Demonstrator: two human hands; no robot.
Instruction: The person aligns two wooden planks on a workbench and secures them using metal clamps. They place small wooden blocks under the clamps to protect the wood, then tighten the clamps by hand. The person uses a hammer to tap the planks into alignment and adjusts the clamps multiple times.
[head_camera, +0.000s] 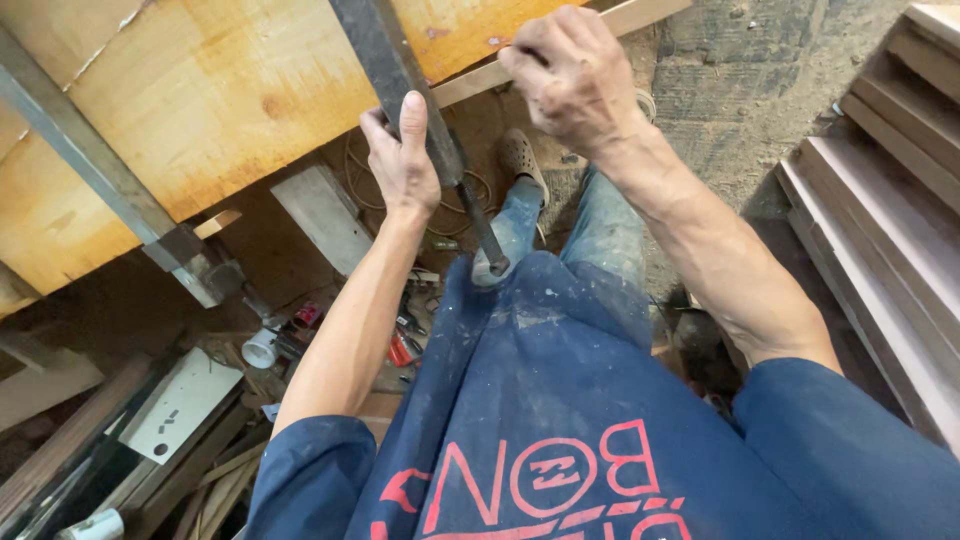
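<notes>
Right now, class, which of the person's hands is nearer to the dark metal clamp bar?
Left. The left hand grips the dark metal clamp bar; the right hand is fisted off to its side, at the plywood panel's edge.

A long dark steel clamp bar (385, 60) runs slantwise under the edge of a wide, pale plywood panel (200, 90), its flat face dull and scuffed. The left hand's fingers (385, 140) wrap it from the side, thumb lying straight up along the metal. Just below those fingers the bar gives way to a thinner screw rod (480, 225) ending in a small round pad.
</notes>
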